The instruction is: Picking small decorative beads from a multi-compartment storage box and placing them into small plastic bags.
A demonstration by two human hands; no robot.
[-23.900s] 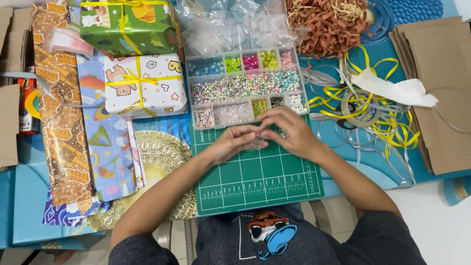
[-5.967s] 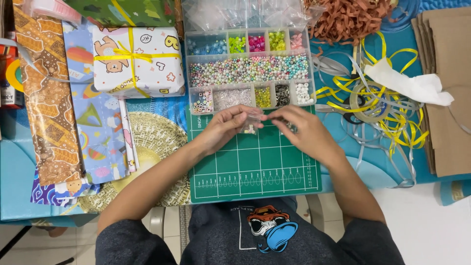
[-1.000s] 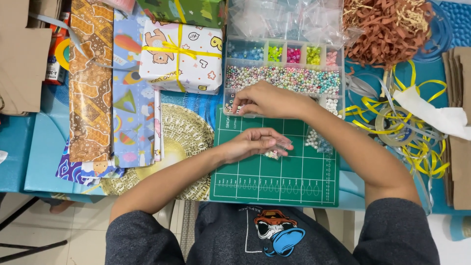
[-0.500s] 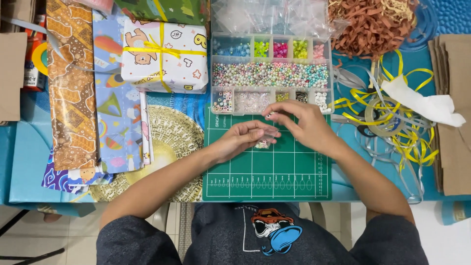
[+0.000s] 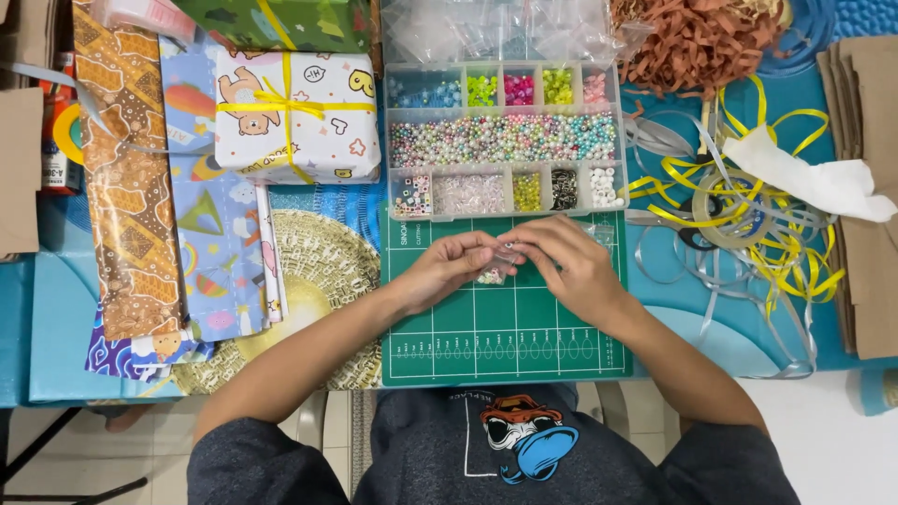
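Observation:
Over the green cutting mat (image 5: 505,337), my left hand (image 5: 447,271) and my right hand (image 5: 571,266) meet fingertip to fingertip. Between them they pinch a small clear plastic bag (image 5: 496,269) with small beads inside. Just beyond my hands sits a clear bead organiser box (image 5: 505,140) with compartments of pearl, green, pink and yellow beads. What the fingertips grip besides the bag is too small to tell.
A wrapped gift box (image 5: 297,117) with yellow ribbon lies left of the bead box, beside sheets of patterned wrapping paper (image 5: 131,187). Yellow and silver ribbon tangles (image 5: 748,215), brown paper shred (image 5: 702,42) and brown paper bags (image 5: 865,168) lie to the right. Clear bags (image 5: 496,28) are behind.
My right hand has come back from the bead box to the mat and now meets my left hand at the small bag. The camera view shifted slightly.

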